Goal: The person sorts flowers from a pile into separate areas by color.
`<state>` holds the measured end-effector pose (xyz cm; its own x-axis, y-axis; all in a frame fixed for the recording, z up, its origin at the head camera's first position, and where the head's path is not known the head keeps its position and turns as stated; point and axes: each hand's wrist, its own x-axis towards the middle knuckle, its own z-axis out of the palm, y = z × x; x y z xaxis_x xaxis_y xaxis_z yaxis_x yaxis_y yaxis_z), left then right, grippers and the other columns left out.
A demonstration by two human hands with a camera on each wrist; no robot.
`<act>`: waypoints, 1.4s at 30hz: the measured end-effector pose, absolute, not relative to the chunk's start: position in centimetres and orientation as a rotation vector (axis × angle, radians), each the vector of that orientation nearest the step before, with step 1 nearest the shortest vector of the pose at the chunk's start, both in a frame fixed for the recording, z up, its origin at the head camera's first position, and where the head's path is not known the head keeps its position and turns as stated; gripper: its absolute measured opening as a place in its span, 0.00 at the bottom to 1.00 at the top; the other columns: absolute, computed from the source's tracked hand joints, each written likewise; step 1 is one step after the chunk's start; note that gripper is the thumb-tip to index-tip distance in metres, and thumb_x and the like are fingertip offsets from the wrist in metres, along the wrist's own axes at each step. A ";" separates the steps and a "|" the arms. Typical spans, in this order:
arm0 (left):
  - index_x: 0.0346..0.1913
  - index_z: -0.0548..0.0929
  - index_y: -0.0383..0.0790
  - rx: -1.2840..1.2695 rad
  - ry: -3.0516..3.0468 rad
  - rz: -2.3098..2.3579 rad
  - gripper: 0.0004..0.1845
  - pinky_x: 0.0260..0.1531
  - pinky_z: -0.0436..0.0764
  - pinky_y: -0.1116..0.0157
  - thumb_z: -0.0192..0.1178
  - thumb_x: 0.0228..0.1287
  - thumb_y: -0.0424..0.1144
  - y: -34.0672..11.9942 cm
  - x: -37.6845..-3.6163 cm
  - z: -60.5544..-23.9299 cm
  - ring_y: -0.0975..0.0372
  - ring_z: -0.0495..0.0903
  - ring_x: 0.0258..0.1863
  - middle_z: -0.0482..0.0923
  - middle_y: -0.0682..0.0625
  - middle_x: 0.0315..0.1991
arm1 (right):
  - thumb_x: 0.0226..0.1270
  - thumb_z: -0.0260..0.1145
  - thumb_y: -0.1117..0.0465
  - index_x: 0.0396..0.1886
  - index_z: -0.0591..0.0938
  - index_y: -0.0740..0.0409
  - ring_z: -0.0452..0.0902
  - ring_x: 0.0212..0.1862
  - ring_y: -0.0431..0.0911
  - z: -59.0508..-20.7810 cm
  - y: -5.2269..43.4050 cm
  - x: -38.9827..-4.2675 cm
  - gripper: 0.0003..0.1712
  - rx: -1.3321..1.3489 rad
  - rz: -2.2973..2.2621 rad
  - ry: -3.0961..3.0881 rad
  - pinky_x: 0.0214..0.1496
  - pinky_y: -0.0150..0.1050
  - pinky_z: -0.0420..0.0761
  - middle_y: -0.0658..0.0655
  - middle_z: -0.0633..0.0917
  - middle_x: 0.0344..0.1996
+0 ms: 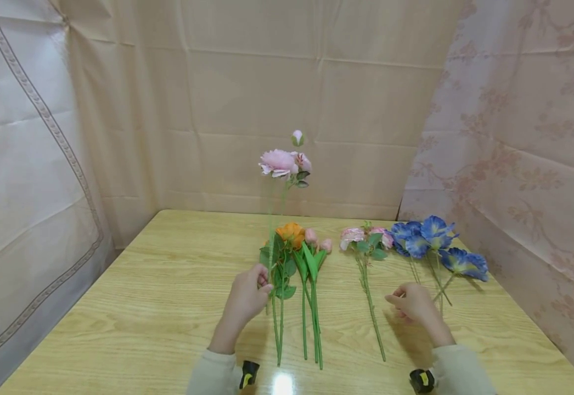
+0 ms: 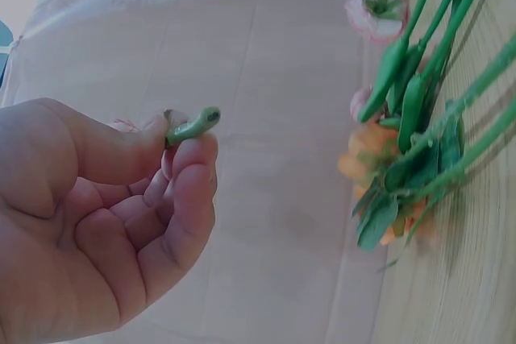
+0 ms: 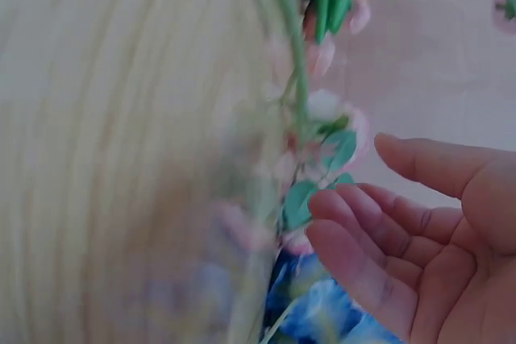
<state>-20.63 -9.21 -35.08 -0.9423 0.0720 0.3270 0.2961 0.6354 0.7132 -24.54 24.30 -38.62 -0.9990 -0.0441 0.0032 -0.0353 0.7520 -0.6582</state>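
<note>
Between thumb and fingertips, my left hand point(image 1: 248, 293) pinches the thin green stem of a pale pink peony point(image 1: 278, 163). The flower stands upright above the table, with a bud at its top. Seen from the left wrist, the cut end of that stem point(image 2: 196, 126) pokes out past the fingertips. My right hand point(image 1: 412, 303) hovers over the table with nothing in it, thumb apart from the loosely bent fingers point(image 3: 367, 267). It is between a pink flower's stem point(image 1: 370, 307) on its left and the blue flowers point(image 1: 435, 233) beyond it.
Orange flowers point(image 1: 291, 235) with dark leaves lie behind the left hand. Beside them are pink tulips point(image 1: 326, 245) with long green stems. A wooden table point(image 1: 168, 307) carries everything, with beige cloth point(image 1: 267, 93) hanging behind and patterned cloth point(image 1: 539, 137) at the right.
</note>
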 end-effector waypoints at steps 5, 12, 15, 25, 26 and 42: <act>0.30 0.71 0.32 -0.413 -2.578 -1.278 0.07 0.21 0.73 0.71 0.60 0.51 0.23 -8.1 -20.2 -35.2 0.63 0.71 0.22 0.70 0.49 0.25 | 0.59 0.62 0.63 0.31 0.78 0.68 0.74 0.19 0.47 -38.1 22.3 -24.3 0.10 -0.226 -1.196 2.899 0.19 0.39 0.76 0.57 0.77 0.18; 0.29 0.70 0.32 -0.496 -2.594 -1.498 0.08 0.14 0.74 0.72 0.57 0.53 0.21 -6.3 -19.9 -35.6 0.65 0.72 0.14 0.69 0.48 0.25 | 0.64 0.58 0.59 0.42 0.75 0.76 0.77 0.27 0.52 -37.0 19.1 -23.4 0.19 -0.592 -1.455 2.642 0.23 0.39 0.78 0.57 0.79 0.24; 0.28 0.69 0.33 -0.524 -2.604 -1.542 0.08 0.14 0.75 0.71 0.58 0.53 0.21 -5.6 -19.8 -35.9 0.65 0.72 0.13 0.69 0.48 0.25 | 0.65 0.57 0.59 0.45 0.73 0.77 0.78 0.28 0.51 -36.6 17.5 -22.7 0.21 -0.703 -1.521 2.560 0.24 0.37 0.79 0.58 0.80 0.27; 0.27 0.71 0.34 -0.691 -2.665 -1.530 0.08 0.12 0.73 0.73 0.59 0.52 0.22 -3.7 -19.5 -36.7 0.64 0.73 0.11 0.70 0.52 0.21 | 0.64 0.57 0.65 0.48 0.70 0.80 0.78 0.30 0.54 -35.9 13.1 -20.8 0.20 -0.831 -1.721 2.396 0.26 0.38 0.79 0.66 0.80 0.29; 0.27 0.72 0.34 -0.701 -2.670 -1.526 0.08 0.12 0.73 0.73 0.59 0.52 0.21 -3.6 -19.4 -36.8 0.63 0.73 0.11 0.70 0.53 0.21 | 0.63 0.57 0.66 0.47 0.70 0.80 0.78 0.30 0.55 -35.9 13.0 -20.8 0.20 -0.827 -1.740 2.402 0.26 0.38 0.79 0.66 0.80 0.29; 0.29 0.74 0.33 -0.790 -2.714 -1.503 0.05 0.13 0.73 0.75 0.59 0.53 0.24 -2.4 -19.2 -37.2 0.67 0.72 0.11 0.71 0.54 0.19 | 0.58 0.58 0.74 0.33 0.72 0.77 0.77 0.25 0.49 -36.8 12.9 -21.0 0.06 -0.656 -1.848 2.504 0.23 0.38 0.79 0.61 0.78 0.24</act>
